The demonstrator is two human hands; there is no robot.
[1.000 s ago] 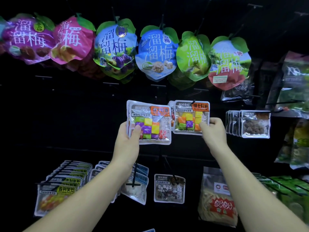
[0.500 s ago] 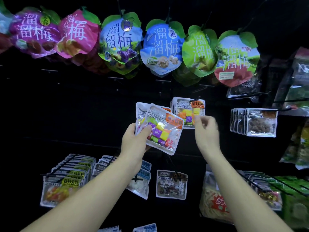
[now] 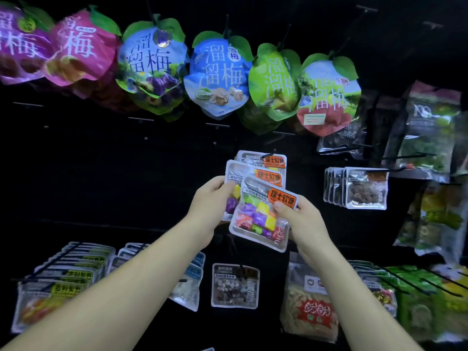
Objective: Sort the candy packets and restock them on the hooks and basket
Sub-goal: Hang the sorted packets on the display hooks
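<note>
We note our right hand (image 3: 302,225) pinching the front candy packet (image 3: 260,219) at its orange label, tilted, our left hand (image 3: 209,206) gripping a second packet (image 3: 244,174) behind it, both just below the matching hung packets (image 3: 253,158) on a hook (image 3: 268,155)

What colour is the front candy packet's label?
The front packet has an orange label with black writing; head view.

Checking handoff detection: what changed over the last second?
The right hand let go of the hung packet, dropped toward the left hand and now pinches the front packet at its orange label, with that packet tilted and fanned off the stack. The left hand still grips the rear packet. The hung packet stayed on its hook; other stock is unchanged.
</note>
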